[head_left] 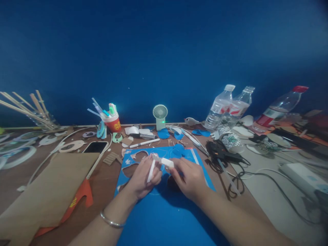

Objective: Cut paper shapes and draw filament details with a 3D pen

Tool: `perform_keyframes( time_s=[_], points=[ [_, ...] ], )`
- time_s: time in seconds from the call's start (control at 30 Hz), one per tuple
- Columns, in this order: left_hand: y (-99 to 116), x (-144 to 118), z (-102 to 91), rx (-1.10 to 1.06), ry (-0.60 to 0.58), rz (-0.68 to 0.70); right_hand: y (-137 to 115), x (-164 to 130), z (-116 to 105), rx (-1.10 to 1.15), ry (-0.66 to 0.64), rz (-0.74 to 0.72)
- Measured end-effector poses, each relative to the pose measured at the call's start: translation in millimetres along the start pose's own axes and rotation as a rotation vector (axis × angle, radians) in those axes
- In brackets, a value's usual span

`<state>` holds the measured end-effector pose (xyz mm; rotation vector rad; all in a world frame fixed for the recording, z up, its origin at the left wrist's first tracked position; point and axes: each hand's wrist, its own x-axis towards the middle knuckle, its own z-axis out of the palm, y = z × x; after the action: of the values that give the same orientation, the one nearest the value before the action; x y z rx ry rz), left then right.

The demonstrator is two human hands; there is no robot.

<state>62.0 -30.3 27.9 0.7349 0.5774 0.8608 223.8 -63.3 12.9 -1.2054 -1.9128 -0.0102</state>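
Behind the table (105, 188), a deep blue wall (143, 51) is seen. Over a blue sheet (143, 225) with round holes, a short white piece (167, 163) is gripped between thumb and fingers of the right hand (191, 177). Its far end is pointed toward the left hand (146, 174), by whose curled fingers a slim white stick (151, 171) is held; whether both are joined cannot be told. Yellow print is carried by the red cup (116, 125), red-and-white labels by the bottles (219, 107), but their words cannot be read.
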Motion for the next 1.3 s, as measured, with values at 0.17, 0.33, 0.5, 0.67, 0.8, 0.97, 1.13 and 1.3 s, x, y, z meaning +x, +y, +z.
perform_keyframes(
  time_s=[0.17, 0.33, 0.5, 0.67, 0.8, 0.97, 1.13, 1.3],
  points=[
    [3, -1, 3.2, -0.002, -0.048, 0.004, 2, -1, 1, 0.046, 0.022, 0.111],
    [4, 0, 6.4, 0.091, -0.037, 0.020, 9, 2, 7, 0.320, 0.040, 0.472],
    [-7, 6, -2.0, 0.324, 0.200, 0.062, 10, 11, 9, 0.747, 0.028, 0.745],
    [-8, 4, -4.3, 0.487, 0.113, 0.036, 4, 15, 7, 1.020, -0.091, 0.767],
    [-3, 3, 0.0, 0.457, 0.059, 0.032, 3, 15, 6, 0.997, -0.108, 0.778],
    [-5, 5, -0.2, 0.421, 0.014, 0.042, 4, 15, 9, 1.092, -0.038, 0.869],
    [-4, 5, -0.6, 0.517, 0.093, 0.136, 8, 15, 11, 1.251, 0.065, 0.935],
    [-1, 5, -0.8, 0.737, 0.282, 0.348, 5, 17, 9, 1.149, -0.042, 0.925]
  ],
)
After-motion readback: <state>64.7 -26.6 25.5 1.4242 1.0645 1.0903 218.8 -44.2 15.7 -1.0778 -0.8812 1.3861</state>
